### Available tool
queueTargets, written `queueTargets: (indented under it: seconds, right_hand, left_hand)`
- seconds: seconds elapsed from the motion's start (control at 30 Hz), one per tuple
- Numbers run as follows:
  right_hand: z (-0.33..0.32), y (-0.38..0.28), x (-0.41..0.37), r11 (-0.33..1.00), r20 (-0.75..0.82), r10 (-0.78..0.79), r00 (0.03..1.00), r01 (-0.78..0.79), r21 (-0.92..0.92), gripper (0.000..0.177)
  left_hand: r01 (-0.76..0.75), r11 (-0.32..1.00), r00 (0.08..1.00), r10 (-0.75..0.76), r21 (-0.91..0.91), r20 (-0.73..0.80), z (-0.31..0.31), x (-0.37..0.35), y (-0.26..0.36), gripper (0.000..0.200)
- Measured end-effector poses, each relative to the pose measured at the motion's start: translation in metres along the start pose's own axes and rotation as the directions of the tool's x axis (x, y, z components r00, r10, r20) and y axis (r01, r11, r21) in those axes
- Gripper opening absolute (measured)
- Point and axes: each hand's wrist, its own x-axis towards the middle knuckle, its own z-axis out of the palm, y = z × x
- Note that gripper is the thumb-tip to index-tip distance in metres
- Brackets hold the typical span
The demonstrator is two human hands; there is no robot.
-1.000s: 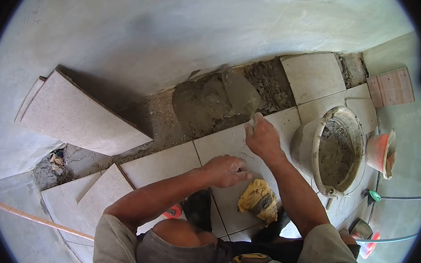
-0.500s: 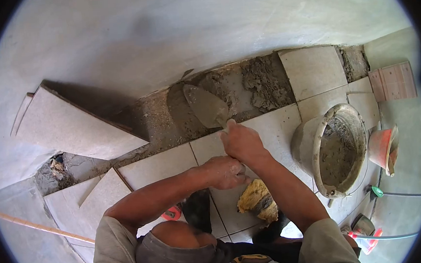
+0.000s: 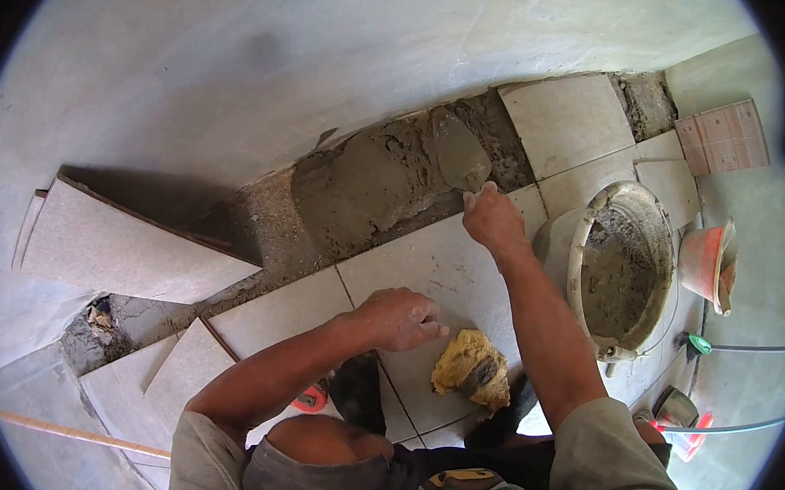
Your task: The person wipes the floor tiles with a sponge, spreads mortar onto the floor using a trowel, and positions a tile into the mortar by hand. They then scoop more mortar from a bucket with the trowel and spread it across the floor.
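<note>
My right hand is closed around the handle of a trowel. The trowel's mortar-smeared blade lies on the wet mortar in the strip along the wall, near its right part. My left hand hovers over the laid floor tiles with its fingers curled in, and nothing shows in it. Just right of that hand, a dirty yellow sponge rests on the tiles near my feet.
A bucket of mortar stands right of my right arm, with a red-and-white container beyond it. Loose tiles lean on the wall at left. A pinkish ridged tile leans at right. A tape measure lies by my foot.
My right hand has swept the trowel rightward along the strip, and the mortar at left now looks more spread. My hands have moved apart; the left is slightly lower on its own.
</note>
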Motion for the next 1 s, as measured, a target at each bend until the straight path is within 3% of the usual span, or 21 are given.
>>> queueTargets:
  seconds: [0.23, 0.37, 0.5, 0.63, 0.7, 0.83, 0.97, 1.0]
  right_hand:
    - [0.004, 0.016, 0.026, 0.985, -0.019, 0.125, 0.992, -0.122, 0.125, 0.043]
    - [0.004, 0.016, 0.030, 0.941, 0.038, 0.197, 0.980, -0.199, 0.275, 0.043]
    - [-0.010, 0.010, 0.032, 0.871, 0.123, 0.270, 0.955, -0.297, 0.392, 0.045]
    - [-0.011, 0.004, 0.029, 0.854, 0.090, 0.282, 0.955, -0.293, 0.430, 0.046]
    - [-0.006, -0.002, 0.021, 0.700, 0.123, 0.240, 0.963, -0.259, 0.665, 0.045]
    - [0.012, -0.026, -0.006, 0.655, 0.205, 0.164, 0.965, -0.262, 0.709, 0.041]
    - [0.042, -0.048, -0.025, 0.728, 0.275, 0.099, 0.956, -0.258, 0.635, 0.043]
    - [0.058, -0.052, -0.026, 0.802, 0.250, 0.026, 0.968, -0.170, 0.572, 0.046]
  left_hand:
    - [0.050, 0.999, 0.998, -0.049, 0.005, -0.045, -0.001, -0.014, -0.012, 0.043]
    - [-0.022, 0.999, 0.995, 0.019, -0.031, -0.098, 0.000, -0.015, -0.021, 0.043]
    - [0.012, 0.994, 0.983, -0.032, -0.109, -0.183, -0.008, -0.031, -0.026, 0.039]
    - [0.060, 0.986, 0.975, -0.092, -0.158, -0.201, -0.009, -0.038, -0.033, 0.038]
    - [0.057, 0.985, 0.979, -0.087, -0.161, -0.184, -0.011, -0.039, -0.029, 0.038]
    - [0.012, 0.995, 0.985, -0.029, -0.104, -0.168, -0.011, -0.034, -0.026, 0.039]
    - [-0.016, 0.999, 0.991, 0.009, -0.048, -0.132, -0.015, -0.030, -0.025, 0.039]
    - [-0.032, 0.998, 0.990, 0.026, -0.048, -0.138, -0.016, -0.032, -0.025, 0.038]
